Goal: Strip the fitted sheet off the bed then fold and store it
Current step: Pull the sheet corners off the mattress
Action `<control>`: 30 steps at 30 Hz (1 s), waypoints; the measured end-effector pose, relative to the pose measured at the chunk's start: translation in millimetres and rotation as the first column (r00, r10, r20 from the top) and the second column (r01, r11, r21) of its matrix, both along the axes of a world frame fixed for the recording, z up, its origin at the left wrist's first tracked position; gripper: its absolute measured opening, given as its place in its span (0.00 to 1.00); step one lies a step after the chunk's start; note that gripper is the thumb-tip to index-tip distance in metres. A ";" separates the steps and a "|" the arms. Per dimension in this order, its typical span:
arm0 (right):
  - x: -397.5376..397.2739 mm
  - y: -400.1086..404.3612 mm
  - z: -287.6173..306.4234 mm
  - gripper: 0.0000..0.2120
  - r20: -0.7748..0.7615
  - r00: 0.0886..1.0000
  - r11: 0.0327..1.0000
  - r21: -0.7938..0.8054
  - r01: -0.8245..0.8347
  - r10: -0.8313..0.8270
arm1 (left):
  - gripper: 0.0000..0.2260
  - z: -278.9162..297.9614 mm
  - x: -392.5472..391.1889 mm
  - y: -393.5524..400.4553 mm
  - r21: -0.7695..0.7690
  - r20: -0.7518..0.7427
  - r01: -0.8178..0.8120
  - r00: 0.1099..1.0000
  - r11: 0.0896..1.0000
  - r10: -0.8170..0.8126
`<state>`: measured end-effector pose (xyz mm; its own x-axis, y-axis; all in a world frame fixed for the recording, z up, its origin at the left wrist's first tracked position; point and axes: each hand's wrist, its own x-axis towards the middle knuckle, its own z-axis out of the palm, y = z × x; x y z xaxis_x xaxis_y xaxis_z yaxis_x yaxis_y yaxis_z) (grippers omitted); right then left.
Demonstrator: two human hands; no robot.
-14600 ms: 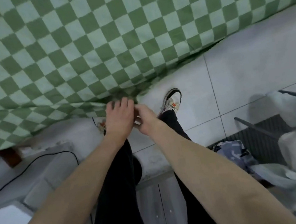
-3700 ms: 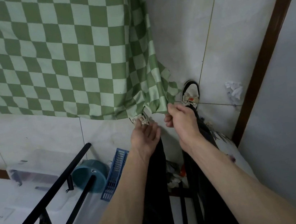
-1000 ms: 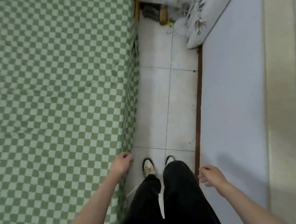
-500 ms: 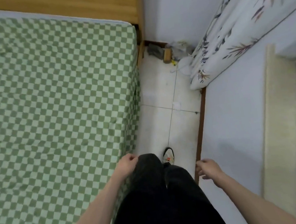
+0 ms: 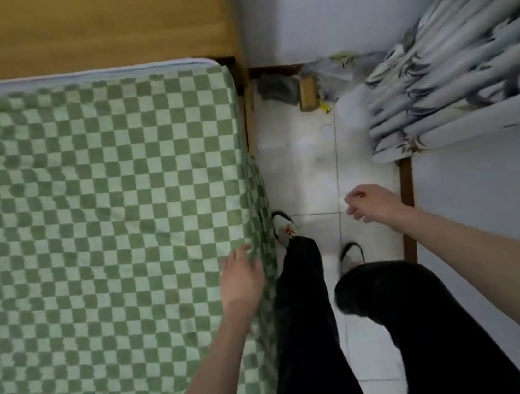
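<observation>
The green-and-white checked fitted sheet (image 5: 99, 218) covers the bed across the left of the head view, up to the wooden headboard (image 5: 81, 28). A strip of pale mattress (image 5: 78, 79) shows along the sheet's top edge. My left hand (image 5: 241, 275) hovers over the sheet's right edge, fingers apart, holding nothing. My right hand (image 5: 368, 202) hangs over the tiled aisle with loosely curled fingers and nothing in it. I stand in the narrow aisle beside the bed.
A patterned curtain (image 5: 466, 64) hangs at the upper right. A wooden block (image 5: 308, 94) and some dark clutter (image 5: 277, 89) lie on the floor at the aisle's far end. A white wall (image 5: 494, 232) with brown skirting (image 5: 407, 203) bounds the aisle's right side.
I have walked along the aisle towards the headboard, which now fills the top of the view. My left hand has opened over the sheet's edge and my right hand has risen over the floor.
</observation>
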<state>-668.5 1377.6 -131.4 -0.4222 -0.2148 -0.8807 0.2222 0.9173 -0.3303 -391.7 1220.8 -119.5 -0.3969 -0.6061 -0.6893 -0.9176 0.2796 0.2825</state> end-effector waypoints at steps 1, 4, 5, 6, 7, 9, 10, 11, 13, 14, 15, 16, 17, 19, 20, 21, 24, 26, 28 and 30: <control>-6.3 -14.1 -29.1 0.09 -0.012 0.999 0.999 0.022 -0.040 0.040 | 0.19 -16.0 -24.2 -23.0 -0.066 -0.067 0.027 0.997 0.997 -0.032; -16.1 -55.9 -118.6 0.12 -0.040 0.979 0.974 0.120 -0.193 0.199 | 0.26 -68.4 -95.0 -93.8 -0.184 -0.124 0.112 0.983 0.977 -0.136; -12.6 -74.3 -147.3 0.13 -0.044 0.960 0.952 0.152 -0.267 0.277 | 0.29 -89.1 -112.9 -119.8 -0.234 -0.105 0.138 0.980 0.962 -0.166; -7.1 -93.9 -175.1 0.13 -0.043 0.941 0.931 0.165 -0.326 0.337 | 0.30 -110.1 -127.2 -145.3 -0.288 -0.075 0.176 0.976 0.941 -0.205; -1.3 -114.5 -201.1 0.14 -0.030 0.936 0.928 0.141 -0.344 0.351 | 0.31 -130.1 -139.0 -168.7 -0.333 -0.034 0.225 0.967 0.915 -0.251; 10.7 -157.5 -248.2 0.21 0.029 0.955 0.955 0.032 -0.296 0.295 | 0.31 -164.6 -155.3 -202.4 -0.423 0.046 0.341 0.933 0.839 -0.356; 15.4 -178.1 -269.0 0.25 0.072 0.962 0.964 -0.007 -0.265 0.264 | 0.31 -178.4 -159.6 -210.5 -0.478 0.075 0.382 0.915 0.791 -0.396; 18.4 -196.8 -288.4 0.29 0.112 0.964 0.970 -0.016 -0.243 0.243 | 0.31 -189.2 -162.3 -213.7 -0.536 0.091 0.397 0.905 0.745 -0.416; 24.0 -223.7 -321.7 0.29 0.157 0.961 0.972 0.012 -0.234 0.229 | 0.31 -205.3 -161.6 -211.3 -0.638 0.084 0.366 0.908 0.678 -0.410; 27.6 -230.2 -335.5 0.24 0.144 0.957 0.965 0.027 -0.260 0.253 | 0.30 -212.0 -159.1 -210.2 -0.670 0.066 0.342 0.911 0.659 -0.406; 31.5 -232.0 -344.3 0.19 0.117 0.949 0.954 0.030 -0.299 0.294 | 0.30 -217.5 -156.4 -210.0 -0.689 0.050 0.328 0.911 0.646 -0.410; 34.3 -231.1 -349.5 0.16 0.072 0.939 0.940 0.022 -0.340 0.338 | 0.30 -221.5 -154.9 -211.5 -0.707 0.042 0.322 0.908 0.629 -0.417; 34.3 -227.5 -350.4 0.15 0.018 0.927 0.927 -0.002 -0.375 0.375 | 0.30 -224.5 -155.3 -214.2 -0.720 0.039 0.317 0.906 0.617 -0.421; 26.8 -212.4 -343.4 0.12 -0.060 0.912 0.908 -0.087 -0.410 0.406 | 0.30 -224.5 -156.1 -214.4 -0.725 0.042 0.316 0.907 0.612 -0.418; 16.7 -202.8 -337.9 0.09 -0.068 0.925 0.916 -0.130 -0.380 0.374 | 0.30 -223.7 -155.9 -214.0 -0.724 0.046 0.321 0.906 0.611 -0.422; 4.3 -191.8 -332.7 0.10 -0.077 0.941 0.928 -0.155 -0.338 0.330 | 0.30 -222.1 -156.1 -213.1 -0.720 0.054 0.328 0.905 0.612 -0.422; -35.6 -138.5 -324.7 0.13 -0.133 0.965 0.968 -0.074 -0.239 0.228 | 0.30 -216.4 -158.5 -212.6 -0.685 0.075 0.344 0.910 0.642 -0.408; -53.3 -79.7 -321.2 0.15 -0.148 0.975 0.985 0.080 -0.156 0.166 | 0.30 -214.0 -160.9 -212.5 -0.664 0.086 0.349 0.914 0.662 -0.396; -59.3 -23.8 -316.5 0.19 -0.027 0.952 0.942 0.156 -0.296 0.303 | 0.31 -212.5 -162.0 -212.6 -0.653 0.094 0.344 0.921 0.674 -0.379; -61.4 5.4 -311.0 0.17 0.155 0.903 0.901 0.108 -0.420 0.402 | 0.31 -212.2 -161.9 -212.8 -0.644 0.097 0.344 0.922 0.683 -0.374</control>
<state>-729.9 1383.0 -442.4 -0.2063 -0.2202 -0.9534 -0.1527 0.9697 -0.1909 -553.6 1008.1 -331.7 -0.6954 -0.6980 -0.1710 -0.7007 0.7114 -0.0544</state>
